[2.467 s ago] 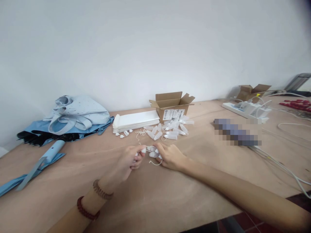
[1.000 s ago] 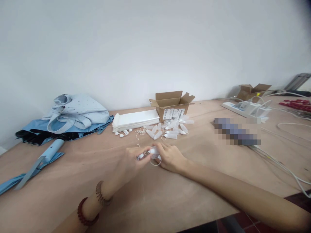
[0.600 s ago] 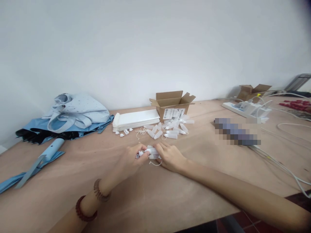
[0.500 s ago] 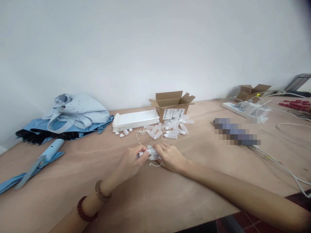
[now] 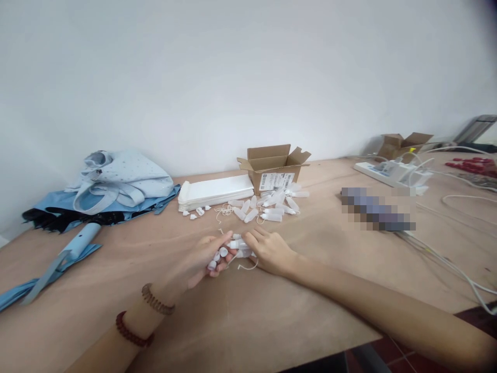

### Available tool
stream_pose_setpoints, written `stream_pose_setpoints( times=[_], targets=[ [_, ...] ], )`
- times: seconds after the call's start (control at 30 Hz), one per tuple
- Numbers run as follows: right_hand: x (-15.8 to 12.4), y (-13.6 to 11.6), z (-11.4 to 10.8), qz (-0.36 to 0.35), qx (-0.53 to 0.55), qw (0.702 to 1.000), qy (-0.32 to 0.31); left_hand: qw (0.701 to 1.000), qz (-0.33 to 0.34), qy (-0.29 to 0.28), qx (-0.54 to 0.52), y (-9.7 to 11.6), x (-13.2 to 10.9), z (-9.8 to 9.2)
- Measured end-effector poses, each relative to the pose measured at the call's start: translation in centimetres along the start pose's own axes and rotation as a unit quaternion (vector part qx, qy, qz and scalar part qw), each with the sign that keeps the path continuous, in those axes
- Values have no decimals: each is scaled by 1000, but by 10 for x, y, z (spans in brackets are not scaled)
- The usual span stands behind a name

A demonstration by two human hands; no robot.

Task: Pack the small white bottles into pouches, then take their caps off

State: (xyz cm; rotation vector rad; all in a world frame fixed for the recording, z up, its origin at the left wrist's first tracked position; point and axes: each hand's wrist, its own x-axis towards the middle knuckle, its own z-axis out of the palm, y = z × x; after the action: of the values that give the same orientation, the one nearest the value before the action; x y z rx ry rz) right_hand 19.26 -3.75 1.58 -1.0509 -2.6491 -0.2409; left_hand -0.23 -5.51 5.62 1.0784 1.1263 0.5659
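Note:
My left hand [image 5: 202, 260] is turned palm-up on the table, fingers curled around several small white caps [image 5: 217, 257]. My right hand [image 5: 271, 250] rests just to its right, fingers closed on small white bottles [image 5: 239, 247] lying between the two hands. A thin white string [image 5: 245, 266] loops out below the bottles. Behind my hands lies a loose pile of the same white bottles [image 5: 272, 204], with a few loose caps [image 5: 194, 213] and string to its left.
An open cardboard box [image 5: 274, 167] and a stack of flat white bags [image 5: 213, 190] stand at the back. Blue cloth and a folded umbrella [image 5: 89, 207] lie at the left. A power strip [image 5: 388, 172], cables and a second box [image 5: 402, 144] occupy the right.
My left hand has rolled palm-up and drawn slightly back toward me, showing white caps in its fingers. My right hand has stayed put on the bottles.

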Motion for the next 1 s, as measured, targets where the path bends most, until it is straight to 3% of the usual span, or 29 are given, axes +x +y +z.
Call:
stream_pose_setpoints(
  times=[0.2,0.37,0.47,0.6,0.8,0.9,1.0],
  targets=[
    [0,-1,0,0,-4,1000,-2,1000,-13,-9,20,-1,1,2],
    [0,-1,0,3,-2,1000,-2,996,-33,51,59,-7,8,1],
    [0,0,-1,7,1,1000,2,995,-3,67,73,-3,4,2],
    [0,-2,-3,12,4,1000,-3,998,18,37,50,2,-2,4],
    [0,-3,-5,19,27,999,-18,992,-86,-37,-81,-2,5,3],
    [0,-2,-5,22,40,999,-15,985,-114,-39,-122,-3,6,4],
    [-1,-2,-4,20,36,999,-12,990,-101,-5,-103,-3,3,5]
  ],
)
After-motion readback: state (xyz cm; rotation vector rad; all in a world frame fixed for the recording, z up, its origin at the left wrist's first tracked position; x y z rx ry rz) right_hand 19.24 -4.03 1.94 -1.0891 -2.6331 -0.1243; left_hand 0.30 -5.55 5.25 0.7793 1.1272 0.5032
